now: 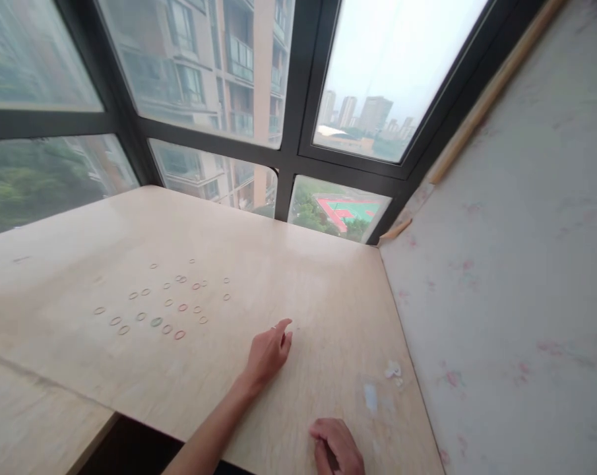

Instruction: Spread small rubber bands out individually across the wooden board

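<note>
My left hand (271, 349) reaches across the pale wooden tabletop, its index finger stretched out and the thumb a little apart. Nothing shows between those fingertips; a thin pale line crosses one finger, perhaps a ring. A tiny dark speck (298, 328) is on the wood just right of the fingertips. Close to the front edge, my right hand (336, 447) rests with curled fingers, and what they hold, if anything, is hidden. Left of my left hand several thin rings like rubber bands lie spread apart, among them a green ring (156, 322) and a red ring (180, 335).
A small clear plastic piece with a bluish patch (371, 398) and a white scrap (393, 371) lie near the right wall (501, 297). Dark-framed windows (288, 158) border the far side of the tabletop (328, 284). A dark opening (134, 445) shows below the front edge.
</note>
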A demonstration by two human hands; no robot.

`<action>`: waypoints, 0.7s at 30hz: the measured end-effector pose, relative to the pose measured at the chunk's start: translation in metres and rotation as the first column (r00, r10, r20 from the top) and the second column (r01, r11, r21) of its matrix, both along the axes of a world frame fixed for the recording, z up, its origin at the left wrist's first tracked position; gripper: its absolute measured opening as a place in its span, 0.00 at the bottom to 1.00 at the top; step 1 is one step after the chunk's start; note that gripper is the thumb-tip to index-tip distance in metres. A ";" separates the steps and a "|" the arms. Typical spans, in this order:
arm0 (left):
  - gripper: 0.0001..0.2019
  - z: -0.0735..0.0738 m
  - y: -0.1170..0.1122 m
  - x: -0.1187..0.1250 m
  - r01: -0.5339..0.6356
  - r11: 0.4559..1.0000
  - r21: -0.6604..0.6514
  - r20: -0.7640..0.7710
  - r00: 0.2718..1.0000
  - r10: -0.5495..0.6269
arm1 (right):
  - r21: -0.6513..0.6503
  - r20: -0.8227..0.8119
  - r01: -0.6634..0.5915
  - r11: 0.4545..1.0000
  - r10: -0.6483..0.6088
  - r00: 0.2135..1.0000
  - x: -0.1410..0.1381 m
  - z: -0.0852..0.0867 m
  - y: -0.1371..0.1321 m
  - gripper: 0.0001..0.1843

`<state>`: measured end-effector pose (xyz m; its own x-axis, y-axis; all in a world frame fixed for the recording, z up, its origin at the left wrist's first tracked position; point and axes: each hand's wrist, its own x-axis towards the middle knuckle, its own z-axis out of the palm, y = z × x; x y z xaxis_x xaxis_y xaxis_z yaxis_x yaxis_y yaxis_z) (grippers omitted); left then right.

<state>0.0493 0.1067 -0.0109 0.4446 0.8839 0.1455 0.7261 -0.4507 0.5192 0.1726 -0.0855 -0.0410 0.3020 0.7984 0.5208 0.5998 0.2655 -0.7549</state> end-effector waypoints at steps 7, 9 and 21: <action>0.15 -0.001 0.009 0.000 -0.045 0.999 0.016 -0.063 0.997 0.046 | -0.111 0.085 -0.044 0.993 0.053 0.995 0.000 0.019 0.000 0.13; 0.14 0.000 0.012 0.000 -0.063 0.998 0.027 -0.076 0.995 0.065 | -0.157 0.061 0.001 0.988 0.009 0.998 -0.003 0.026 0.000 0.13; 0.14 0.001 0.015 -0.027 -0.057 0.959 0.278 0.155 0.988 0.014 | -0.244 0.028 0.026 0.969 -0.020 0.999 -0.007 0.032 -0.005 0.13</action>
